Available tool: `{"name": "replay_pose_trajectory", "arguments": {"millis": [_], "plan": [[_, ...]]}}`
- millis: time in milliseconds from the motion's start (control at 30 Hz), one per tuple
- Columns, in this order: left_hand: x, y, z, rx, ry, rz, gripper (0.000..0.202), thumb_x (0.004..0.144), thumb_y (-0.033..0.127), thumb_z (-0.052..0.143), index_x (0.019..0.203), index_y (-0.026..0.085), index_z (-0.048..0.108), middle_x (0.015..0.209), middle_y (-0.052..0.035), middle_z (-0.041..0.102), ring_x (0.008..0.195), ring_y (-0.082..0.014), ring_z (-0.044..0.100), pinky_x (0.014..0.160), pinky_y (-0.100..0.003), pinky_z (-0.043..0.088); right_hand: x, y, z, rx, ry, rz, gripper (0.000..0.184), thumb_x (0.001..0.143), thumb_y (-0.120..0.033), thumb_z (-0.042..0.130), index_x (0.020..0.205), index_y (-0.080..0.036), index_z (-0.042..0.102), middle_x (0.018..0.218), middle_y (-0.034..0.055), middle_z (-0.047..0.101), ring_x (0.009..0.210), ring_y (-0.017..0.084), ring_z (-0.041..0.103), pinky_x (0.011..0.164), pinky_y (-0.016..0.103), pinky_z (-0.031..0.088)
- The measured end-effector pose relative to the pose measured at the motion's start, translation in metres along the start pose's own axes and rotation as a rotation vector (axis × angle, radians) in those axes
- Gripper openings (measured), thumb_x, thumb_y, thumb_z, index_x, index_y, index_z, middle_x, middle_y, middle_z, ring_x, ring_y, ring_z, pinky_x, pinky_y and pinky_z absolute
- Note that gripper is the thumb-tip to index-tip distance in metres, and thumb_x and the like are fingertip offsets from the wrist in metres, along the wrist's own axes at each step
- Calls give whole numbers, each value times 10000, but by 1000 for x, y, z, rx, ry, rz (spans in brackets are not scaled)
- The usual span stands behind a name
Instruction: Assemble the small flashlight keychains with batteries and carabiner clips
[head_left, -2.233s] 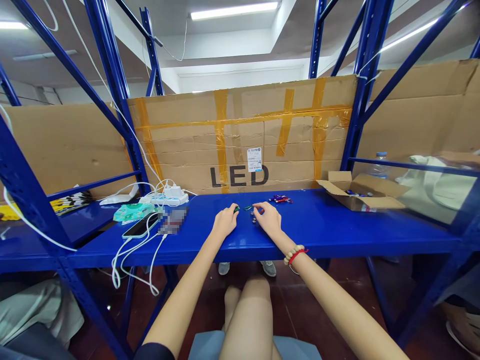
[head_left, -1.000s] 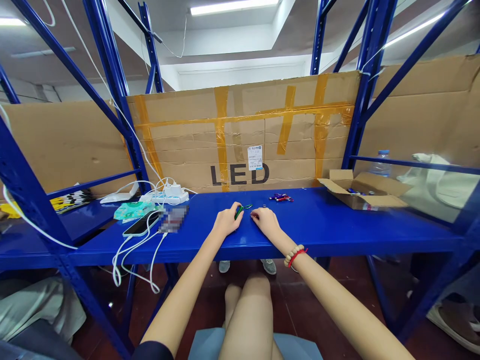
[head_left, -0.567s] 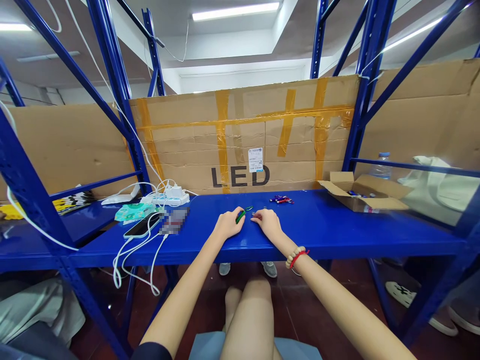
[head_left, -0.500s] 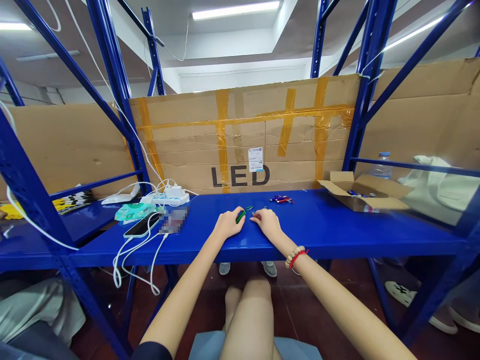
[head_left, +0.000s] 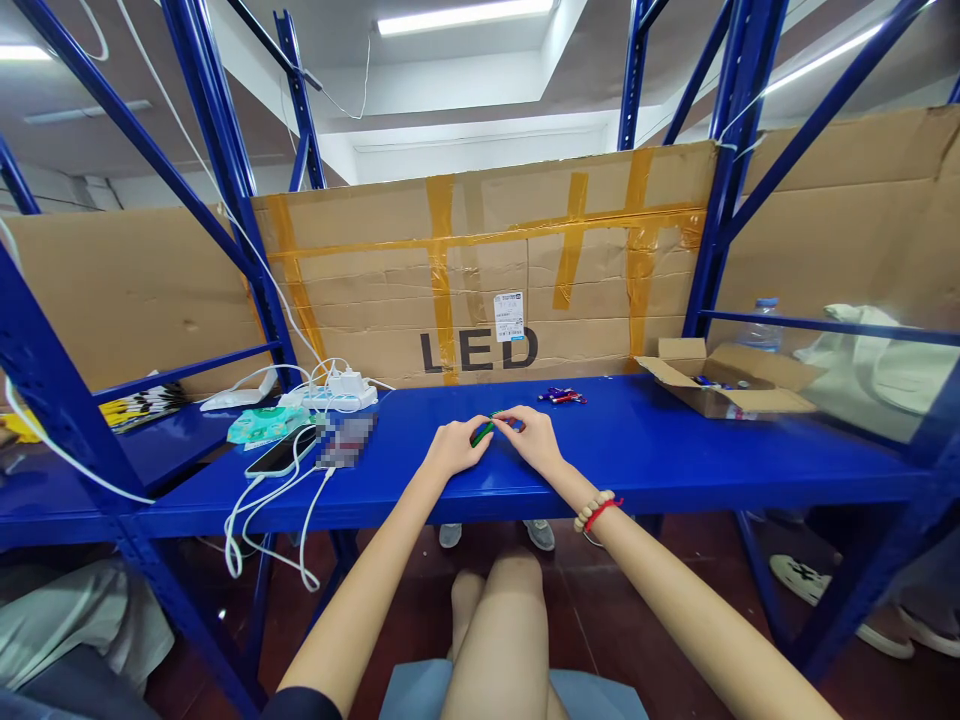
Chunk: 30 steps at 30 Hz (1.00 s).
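My left hand point(head_left: 454, 447) is closed on a small green tube-like piece point(head_left: 481, 435) just above the blue tabletop. At the piece's upper end, the fingers of my right hand point(head_left: 535, 438) are pinched together, touching or nearly touching it. Whatever lies between the right fingertips is too small to make out. Farther back on the table lies a little heap of red and purple metallic pieces point(head_left: 562, 396) with clips.
An open cardboard box point(head_left: 757, 402) with small pieces inside stands at the right. To the left are a phone point(head_left: 283, 453), white cables, a power strip point(head_left: 349, 398) and a teal packet point(head_left: 264, 425). A cardboard panel point(head_left: 360, 290) closes off the back; blue posts point(head_left: 721, 200) flank it.
My right hand has moved left and slightly up, bringing its fingertips to the green piece. My left hand has stayed nearly in place, still holding it.
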<state>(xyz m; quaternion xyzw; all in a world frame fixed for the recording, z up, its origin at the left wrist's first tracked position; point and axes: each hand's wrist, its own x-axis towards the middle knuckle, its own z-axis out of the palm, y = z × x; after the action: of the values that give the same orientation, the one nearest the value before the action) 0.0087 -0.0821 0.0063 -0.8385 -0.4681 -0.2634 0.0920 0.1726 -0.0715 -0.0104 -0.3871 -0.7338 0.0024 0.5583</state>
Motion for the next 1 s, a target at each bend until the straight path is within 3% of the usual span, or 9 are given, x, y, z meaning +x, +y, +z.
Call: {"name": "replay_pose_trajectory", "arguments": {"millis": [167, 367, 633, 1000], "plan": [[0, 0, 0, 13, 4, 5, 317, 882, 369, 385, 1132, 251, 538, 818, -16, 696, 753, -203, 659, 610, -244, 448, 0, -2, -1, 15, 39, -11, 149, 783, -302, 591, 774, -196, 696, 747, 28, 683, 635, 139, 593, 619, 258, 466], [0, 0, 0, 34, 0, -1, 303, 883, 359, 378, 1122, 242, 524, 846, -22, 698, 783, -214, 663, 630, -254, 463, 0, -4, 1, 10, -17, 1, 173, 799, -301, 559, 762, -194, 689, 715, 26, 666, 619, 129, 582, 571, 236, 438], [1, -2, 1, 24, -29, -16, 313, 885, 311, 384, 1170, 245, 497, 947, -37, 688, 848, -216, 655, 679, -265, 474, -2, -9, -1, 3, -127, 22, 159, 778, -313, 596, 847, -186, 662, 843, 25, 619, 667, 106, 573, 618, 227, 448], [3, -4, 2, -20, -27, -30, 235, 899, 299, 384, 1104, 242, 484, 1023, -35, 657, 911, -214, 635, 663, -258, 470, -2, -6, -1, 44, -153, 27, 136, 773, -270, 601, 875, -188, 639, 900, 14, 578, 622, 75, 553, 605, 221, 447]]}}
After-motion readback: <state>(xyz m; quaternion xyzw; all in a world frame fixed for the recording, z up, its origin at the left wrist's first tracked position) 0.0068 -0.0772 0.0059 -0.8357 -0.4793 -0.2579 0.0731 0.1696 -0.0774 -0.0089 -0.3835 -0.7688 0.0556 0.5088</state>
